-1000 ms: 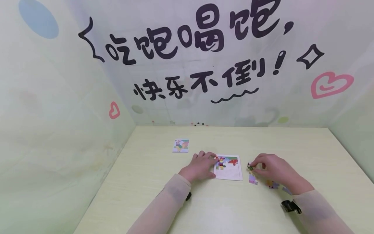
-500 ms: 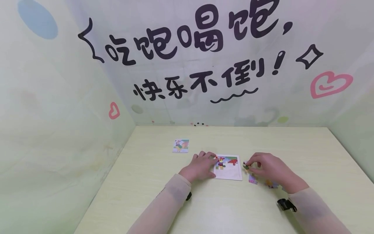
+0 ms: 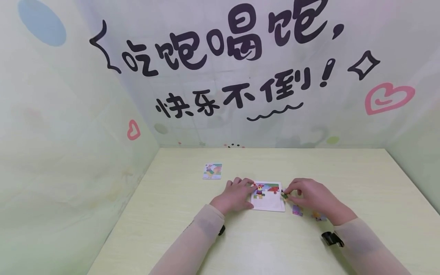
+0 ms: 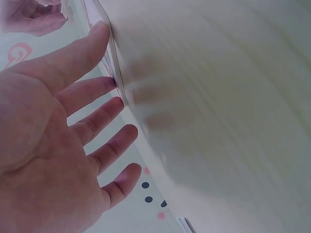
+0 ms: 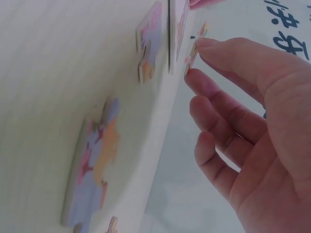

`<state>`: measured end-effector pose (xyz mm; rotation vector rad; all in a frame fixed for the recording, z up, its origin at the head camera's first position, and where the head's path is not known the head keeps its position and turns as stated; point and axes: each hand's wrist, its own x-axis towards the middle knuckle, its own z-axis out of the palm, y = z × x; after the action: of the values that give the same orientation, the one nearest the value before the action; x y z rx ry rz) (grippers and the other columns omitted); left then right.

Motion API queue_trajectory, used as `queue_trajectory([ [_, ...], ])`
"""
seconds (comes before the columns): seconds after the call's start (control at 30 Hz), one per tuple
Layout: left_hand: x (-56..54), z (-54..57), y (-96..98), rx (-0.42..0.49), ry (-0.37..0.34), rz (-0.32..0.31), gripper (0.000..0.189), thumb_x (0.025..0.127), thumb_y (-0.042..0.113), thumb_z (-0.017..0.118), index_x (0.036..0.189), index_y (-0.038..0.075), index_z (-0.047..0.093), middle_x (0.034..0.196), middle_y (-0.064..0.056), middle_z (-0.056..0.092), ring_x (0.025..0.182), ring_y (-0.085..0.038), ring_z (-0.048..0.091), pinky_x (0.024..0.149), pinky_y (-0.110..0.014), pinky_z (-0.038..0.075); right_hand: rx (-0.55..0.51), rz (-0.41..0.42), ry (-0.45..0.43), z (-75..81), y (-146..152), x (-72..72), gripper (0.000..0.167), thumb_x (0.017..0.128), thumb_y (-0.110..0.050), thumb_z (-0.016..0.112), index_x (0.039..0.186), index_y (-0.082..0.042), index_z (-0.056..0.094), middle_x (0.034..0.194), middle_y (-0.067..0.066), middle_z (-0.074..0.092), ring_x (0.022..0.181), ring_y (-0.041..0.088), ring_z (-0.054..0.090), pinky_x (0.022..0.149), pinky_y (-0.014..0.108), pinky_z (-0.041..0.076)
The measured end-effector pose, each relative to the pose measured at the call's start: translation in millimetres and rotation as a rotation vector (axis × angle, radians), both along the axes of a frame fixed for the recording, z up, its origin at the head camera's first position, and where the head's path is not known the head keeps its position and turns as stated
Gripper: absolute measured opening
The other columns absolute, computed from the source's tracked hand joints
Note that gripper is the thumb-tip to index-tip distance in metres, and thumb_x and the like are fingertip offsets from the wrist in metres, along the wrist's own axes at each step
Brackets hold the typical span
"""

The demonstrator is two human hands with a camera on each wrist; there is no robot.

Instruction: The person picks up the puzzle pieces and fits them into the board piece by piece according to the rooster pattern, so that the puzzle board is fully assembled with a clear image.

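Note:
A shallow white puzzle tray (image 3: 269, 206) lies on the table, with several joined pieces of a colourful picture filling its upper part. My left hand (image 3: 237, 194) is spread at the tray's left side, the thumb at the lower corner and the fingertips near the upper one. In the left wrist view its fingers (image 4: 108, 151) are fairly straight along the tray's edge. Between thumb and index finger, my right hand (image 3: 317, 196) pinches a jigsaw piece (image 3: 284, 195) with green on it, right at the tray's right rim. The right wrist view shows this piece edge-on.
Loose jigsaw pieces lie right of the tray: a purple one (image 3: 297, 210) and an orange and blue one (image 3: 319, 216) under the right forearm. A square picture card (image 3: 212, 171) with a rooster sits at the back left. Printed walls (image 3: 206, 130) enclose the table.
My right hand has carried the pinched jigsaw piece leftward, from beside the loose pieces to the tray's right rim. The left hand and the tray have stayed in place.

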<state>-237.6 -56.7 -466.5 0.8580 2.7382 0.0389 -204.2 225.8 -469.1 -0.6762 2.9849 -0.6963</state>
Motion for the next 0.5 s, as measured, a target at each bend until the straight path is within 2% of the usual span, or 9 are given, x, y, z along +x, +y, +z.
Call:
queue_trajectory([
  [0.2,0.2,2.5,1.4,0.001,-0.004,0.01,0.073,0.093,0.047,0.074,0.158,0.029,0.045,0.164,0.008,0.038,0.145,-0.025,0.036,0.113,-0.051,0.034,-0.003,0.022,0.017,1.2,-6,-3.3,0.019,0.084,-0.017,0.085,0.102,-0.022,0.082,0.104,-0.008,0.074,0.085,0.01,0.064,0.073,0.029,0.055],
  [0.5,-0.5,-1.5,0.0,-0.003,-0.001,0.0,0.072,0.094,0.048,0.072,0.158,0.03,0.043,0.165,0.01,0.036,0.144,-0.024,0.037,0.107,-0.046,0.035,0.039,0.068,0.047,-1.1,-15,-11.4,0.015,0.086,-0.02,0.084,0.1,-0.024,0.081,0.103,-0.01,0.073,0.091,0.012,0.068,0.081,0.037,0.058],
])
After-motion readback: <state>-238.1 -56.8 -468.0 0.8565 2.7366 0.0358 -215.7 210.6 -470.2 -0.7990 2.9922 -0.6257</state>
